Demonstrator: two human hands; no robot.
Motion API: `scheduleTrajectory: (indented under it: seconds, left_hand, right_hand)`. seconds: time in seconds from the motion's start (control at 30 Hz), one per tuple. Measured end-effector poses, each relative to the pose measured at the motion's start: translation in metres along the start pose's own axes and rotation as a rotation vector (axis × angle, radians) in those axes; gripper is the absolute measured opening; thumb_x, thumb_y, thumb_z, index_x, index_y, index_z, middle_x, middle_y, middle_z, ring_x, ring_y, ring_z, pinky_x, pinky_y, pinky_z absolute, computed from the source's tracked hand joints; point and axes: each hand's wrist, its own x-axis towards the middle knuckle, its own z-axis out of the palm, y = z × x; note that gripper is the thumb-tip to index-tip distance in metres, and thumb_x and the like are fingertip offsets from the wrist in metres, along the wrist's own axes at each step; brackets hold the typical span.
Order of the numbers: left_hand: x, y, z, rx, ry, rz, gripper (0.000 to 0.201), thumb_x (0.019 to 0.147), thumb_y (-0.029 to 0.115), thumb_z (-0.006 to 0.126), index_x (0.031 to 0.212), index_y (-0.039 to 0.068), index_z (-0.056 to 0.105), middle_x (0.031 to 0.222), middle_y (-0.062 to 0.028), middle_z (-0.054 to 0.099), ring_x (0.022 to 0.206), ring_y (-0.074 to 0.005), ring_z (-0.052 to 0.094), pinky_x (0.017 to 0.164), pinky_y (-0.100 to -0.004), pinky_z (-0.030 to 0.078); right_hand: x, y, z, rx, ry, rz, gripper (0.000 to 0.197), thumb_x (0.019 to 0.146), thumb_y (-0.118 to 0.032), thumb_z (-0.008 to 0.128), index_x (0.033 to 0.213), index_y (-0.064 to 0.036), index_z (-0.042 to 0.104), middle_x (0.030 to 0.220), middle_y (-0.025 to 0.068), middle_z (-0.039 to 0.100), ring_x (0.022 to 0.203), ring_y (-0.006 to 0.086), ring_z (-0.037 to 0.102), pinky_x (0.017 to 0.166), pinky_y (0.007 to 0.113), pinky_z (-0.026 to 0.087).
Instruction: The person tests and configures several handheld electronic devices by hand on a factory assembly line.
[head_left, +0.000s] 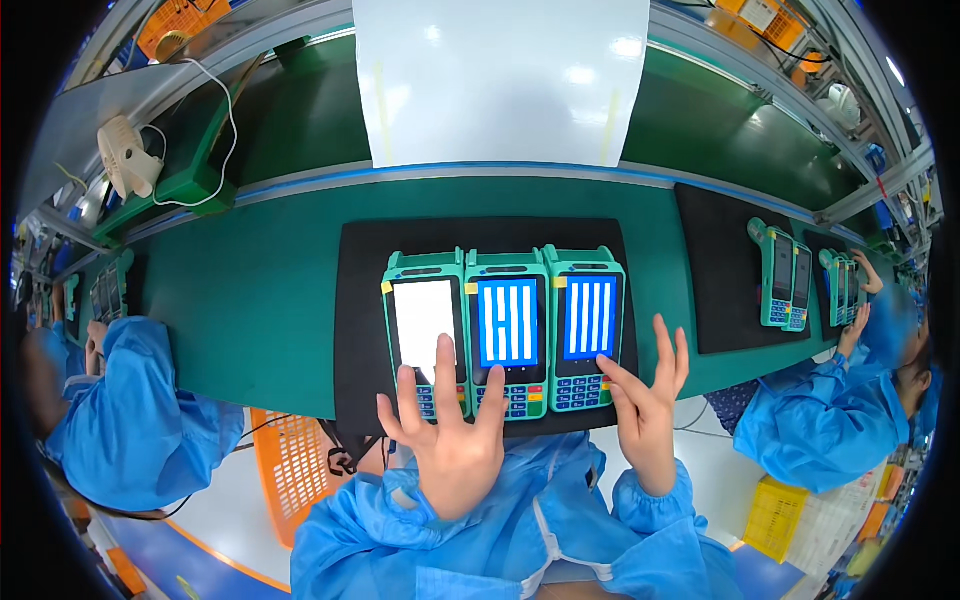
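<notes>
Three green handheld payment terminals lie side by side on a black mat (365, 300). The left terminal (425, 262) has a white screen. On the middle terminal (508, 305) and the right terminal (590, 300) the screens are blue with white vertical stripes. My left hand (455, 455) is open, its spread fingers over the lower parts of the left and middle terminals. One fingertip covers part of the white screen. My right hand (645, 410) is also open, a finger at the lower edge of the right terminal's screen. Neither hand grips anything.
A white board (500, 80) stands behind the green table (270, 300). To the right, two more terminals (785, 280) rest on a second black mat (710, 280). Co-workers in blue (830, 420) sit on both sides. An orange crate (285, 465) and a yellow crate (775, 515) stand below. A small white fan (128, 160) is at upper left.
</notes>
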Motion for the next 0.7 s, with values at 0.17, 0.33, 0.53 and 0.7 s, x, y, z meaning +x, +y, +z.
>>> scheduleTrajectory:
  seconds: [0.17,0.33,0.53,0.7]
  left_hand:
    - [0.023,-0.005,0.013,-0.108,0.087,-0.042,0.029,0.081,0.018,0.075,0.109,0.021,0.072,0.152,-0.0190,0.037,0.139,-0.0482,0.018,0.106,-0.0686,0.015]
    - [0.041,0.011,0.022,-0.214,0.069,0.015,0.031,0.081,0.014,0.073,0.111,0.022,0.071,0.155,-0.0197,0.031,0.140,-0.0483,0.015,0.106,-0.0682,0.014]
    - [0.038,0.007,0.019,-0.135,0.103,-0.039,0.034,0.080,0.011,0.072,0.113,0.023,0.072,0.155,-0.0201,0.030,0.141,-0.0490,0.013,0.108,-0.0665,0.011]
    - [0.025,-0.032,0.001,-0.168,0.136,-0.106,0.031,0.080,0.012,0.071,0.110,0.014,0.073,0.151,-0.0276,0.034,0.136,-0.0531,0.019,0.108,-0.0630,0.016]
  right_hand:
    - [0.018,0.002,0.009,0.015,0.116,0.011,0.030,0.091,-0.002,0.057,0.110,-0.0159,0.075,0.157,0.0218,0.026,0.146,0.0461,0.009,0.116,0.055,0.017]
    - [0.037,-0.014,0.025,-0.021,0.129,-0.101,0.033,0.087,-0.001,0.061,0.113,-0.0179,0.074,0.156,0.0230,0.025,0.144,0.0483,0.015,0.115,0.055,0.017]
    - [0.036,-0.014,0.024,-0.052,0.152,-0.086,0.033,0.087,-0.002,0.061,0.111,-0.0199,0.075,0.155,0.0231,0.028,0.144,0.0483,0.014,0.116,0.055,0.017]
    - [0.029,0.002,0.006,-0.082,0.248,-0.045,0.026,0.096,-0.012,0.054,0.111,-0.0105,0.074,0.153,0.0239,0.033,0.145,0.0447,0.015,0.116,0.053,0.017]
